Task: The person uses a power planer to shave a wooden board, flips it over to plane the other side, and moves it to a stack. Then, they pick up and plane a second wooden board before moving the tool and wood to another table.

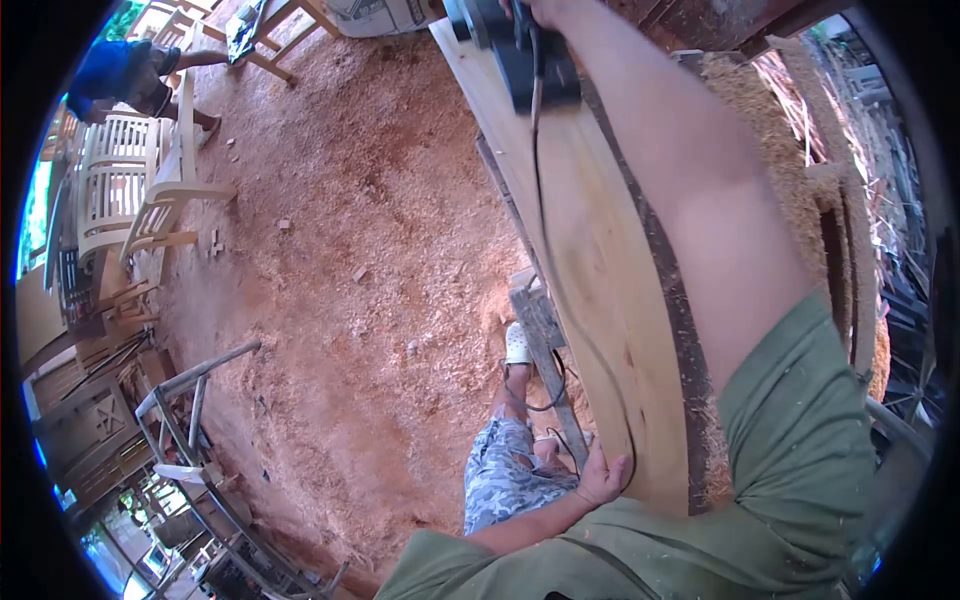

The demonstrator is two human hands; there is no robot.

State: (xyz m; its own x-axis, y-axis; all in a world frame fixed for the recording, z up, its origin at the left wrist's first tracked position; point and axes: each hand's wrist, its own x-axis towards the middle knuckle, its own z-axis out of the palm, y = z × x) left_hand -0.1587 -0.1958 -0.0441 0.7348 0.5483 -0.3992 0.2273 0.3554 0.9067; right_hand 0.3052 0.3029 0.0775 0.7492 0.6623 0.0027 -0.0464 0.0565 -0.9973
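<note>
Trailing along the plank [628, 345], the slack cord [541, 205] could snag the power tool [545, 85] at the far end; finger grip I cannot tell: right hand [548, 9] cropped above, left hand [603, 478] small beside the cord.

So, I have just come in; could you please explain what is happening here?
The person in the green shirt has the right hand, partly out of frame, on a dark power tool toward the far end of a long wooden board. The left hand is at the near end, beside a cord; whether it grips the cord is unclear. Another person is near wooden chairs.
</note>
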